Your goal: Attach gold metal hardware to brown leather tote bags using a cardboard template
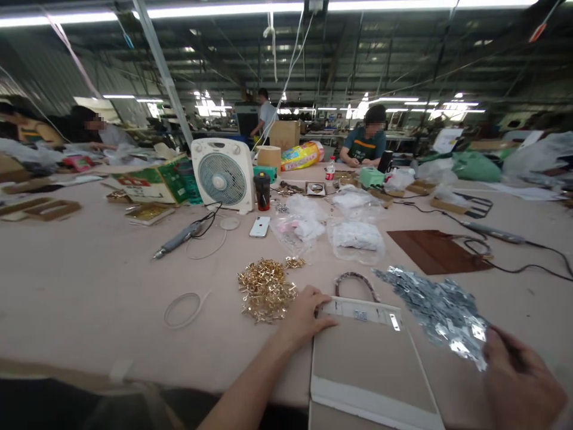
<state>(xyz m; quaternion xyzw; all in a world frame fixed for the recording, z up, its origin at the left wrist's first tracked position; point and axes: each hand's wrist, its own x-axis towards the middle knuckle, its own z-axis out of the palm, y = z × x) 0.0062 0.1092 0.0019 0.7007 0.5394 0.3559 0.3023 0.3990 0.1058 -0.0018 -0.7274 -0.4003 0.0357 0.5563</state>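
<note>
A flat beige bag (371, 358) with a white rim lies on the table in front of me, its braided handle (356, 279) pointing away. My left hand (305, 315) rests on the bag's upper left corner, fingers bent and pressing down. My right hand (521, 382) is at the lower right, fingers curled at the near edge of a heap of small silver metal pieces (436, 307); whether it pinches one I cannot make out. A heap of small gold metal pieces (266, 289) lies just left of my left hand.
On the table (89, 280) stand a white fan (224, 175), a phone (259, 226), a black cup (262, 191), plastic bags of parts (356, 236), a brown leather sheet (434, 251), corded tools (179, 239) and a tape ring (182, 309). Other people work at the far side.
</note>
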